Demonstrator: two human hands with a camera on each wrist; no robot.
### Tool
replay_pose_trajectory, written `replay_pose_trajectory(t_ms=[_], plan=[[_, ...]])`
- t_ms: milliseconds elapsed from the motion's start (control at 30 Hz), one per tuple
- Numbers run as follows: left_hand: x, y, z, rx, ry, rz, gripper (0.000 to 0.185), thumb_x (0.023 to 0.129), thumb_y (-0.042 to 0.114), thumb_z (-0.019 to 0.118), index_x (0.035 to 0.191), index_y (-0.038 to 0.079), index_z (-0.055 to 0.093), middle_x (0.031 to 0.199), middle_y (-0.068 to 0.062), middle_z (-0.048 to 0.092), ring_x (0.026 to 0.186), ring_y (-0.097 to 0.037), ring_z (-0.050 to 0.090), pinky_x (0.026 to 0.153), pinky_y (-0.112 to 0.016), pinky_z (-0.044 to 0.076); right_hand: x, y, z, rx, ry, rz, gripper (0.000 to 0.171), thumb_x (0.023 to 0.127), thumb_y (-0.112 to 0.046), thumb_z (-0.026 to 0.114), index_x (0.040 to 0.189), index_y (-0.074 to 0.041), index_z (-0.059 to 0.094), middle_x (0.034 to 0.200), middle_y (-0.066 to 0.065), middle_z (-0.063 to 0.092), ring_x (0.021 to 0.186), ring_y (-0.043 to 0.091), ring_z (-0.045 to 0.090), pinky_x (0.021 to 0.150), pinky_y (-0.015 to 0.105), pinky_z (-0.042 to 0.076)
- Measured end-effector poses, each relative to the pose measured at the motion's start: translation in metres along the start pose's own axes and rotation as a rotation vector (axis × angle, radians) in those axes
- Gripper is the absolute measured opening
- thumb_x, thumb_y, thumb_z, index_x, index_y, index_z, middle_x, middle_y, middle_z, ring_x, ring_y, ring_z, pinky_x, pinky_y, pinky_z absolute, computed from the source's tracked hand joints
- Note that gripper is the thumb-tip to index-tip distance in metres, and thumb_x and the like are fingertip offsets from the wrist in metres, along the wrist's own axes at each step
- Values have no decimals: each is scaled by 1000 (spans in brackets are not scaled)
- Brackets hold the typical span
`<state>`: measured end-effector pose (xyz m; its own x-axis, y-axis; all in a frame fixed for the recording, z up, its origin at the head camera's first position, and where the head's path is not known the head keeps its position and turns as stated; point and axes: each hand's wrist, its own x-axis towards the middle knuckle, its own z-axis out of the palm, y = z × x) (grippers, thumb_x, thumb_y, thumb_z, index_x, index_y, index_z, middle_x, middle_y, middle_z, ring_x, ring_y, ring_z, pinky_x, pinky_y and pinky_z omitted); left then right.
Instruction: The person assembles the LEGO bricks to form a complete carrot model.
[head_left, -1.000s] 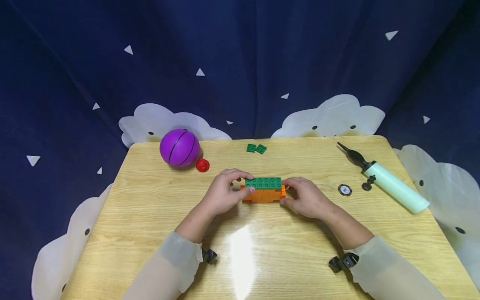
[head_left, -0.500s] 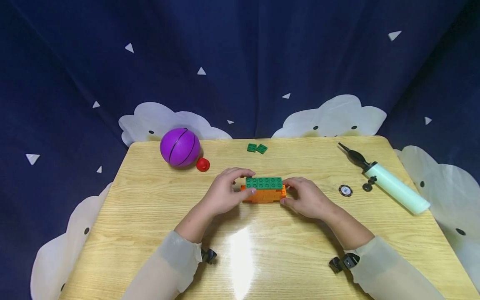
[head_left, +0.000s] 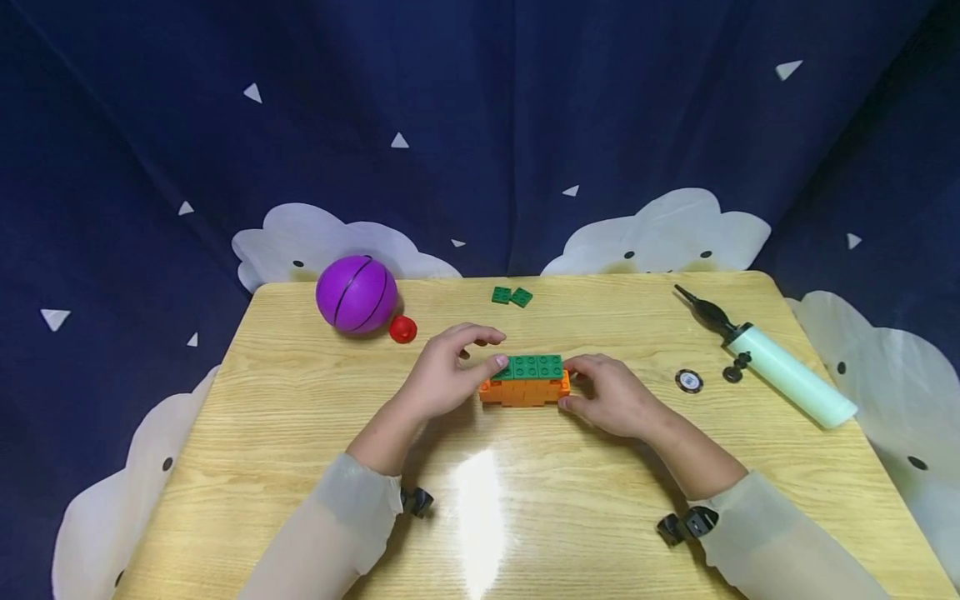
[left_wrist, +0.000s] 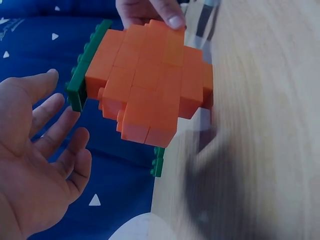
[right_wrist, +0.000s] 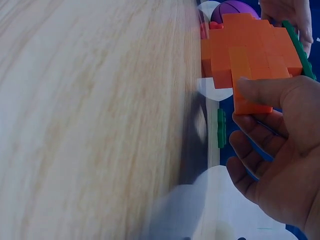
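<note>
Far left of the fingers, near the bench back edge: purple ball with a red cap touching its right side. Open wood between these and the left hand. Left hand loose and spread, fingers relaxed beside the left end of the block, thumb tip touching its green top, gripping nothing. Block mid-bench: green plates on orange bricks. Two green tiles behind it, near the back edge. Right hand pinching the block's right end, thumb on the orange front. Right of that hand: a disc, then a pump lying slantwise toward the right edge. Bare wood toward the front edge.
</note>
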<state>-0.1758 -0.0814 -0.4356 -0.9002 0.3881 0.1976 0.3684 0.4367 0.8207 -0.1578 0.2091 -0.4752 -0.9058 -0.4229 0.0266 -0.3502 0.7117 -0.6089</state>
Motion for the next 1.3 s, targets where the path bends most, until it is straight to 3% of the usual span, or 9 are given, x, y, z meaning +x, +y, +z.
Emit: replay_pose_trajectory(t_ms=[367, 600, 767, 1100, 1300], plan=[[16, -5, -5, -11, 58, 6, 23, 99, 29, 73, 120, 21, 74, 116, -2, 72, 108, -18, 62, 89, -48, 51, -1, 0, 0, -13, -3, -1, 52, 89, -23, 83, 132, -1, 65, 131, 15, 67, 114, 33, 64, 98, 52, 51], [28, -16, -7, 22, 83, -12, 24, 100, 28, 72, 120, 16, 74, 116, 0, 71, 110, -30, 63, 87, -45, 52, -1, -1, -1, -10, -9, 6, 54, 89, -23, 83, 134, 0, 64, 132, 16, 66, 114, 33, 64, 98, 52, 51], [38, -23, -8, 37, 92, -45, 26, 100, 26, 71, 122, 12, 74, 118, -3, 70, 111, -30, 62, 85, -41, 51, -1, 0, -1, -7, -9, 7, 54, 89, -22, 83, 134, 0, 64, 132, 16, 66, 115, 33, 64, 98, 52, 51], [54, -32, -4, 72, 73, -120, 28, 101, 28, 70, 124, 13, 73, 121, -5, 68, 115, -29, 61, 94, -44, 51, 0, 0, 0, -1, -4, 3, 52, 89, -21, 84, 133, -1, 65, 132, 15, 66, 115, 33, 63, 98, 52, 51], [65, -39, -2, 114, 72, -123, 27, 100, 24, 71, 123, 11, 73, 120, -8, 69, 115, -30, 63, 98, -44, 50, -1, 0, 0, -7, -7, 11, 54, 89, -22, 83, 134, 0, 64, 133, 15, 66, 117, 33, 63, 99, 52, 51]])
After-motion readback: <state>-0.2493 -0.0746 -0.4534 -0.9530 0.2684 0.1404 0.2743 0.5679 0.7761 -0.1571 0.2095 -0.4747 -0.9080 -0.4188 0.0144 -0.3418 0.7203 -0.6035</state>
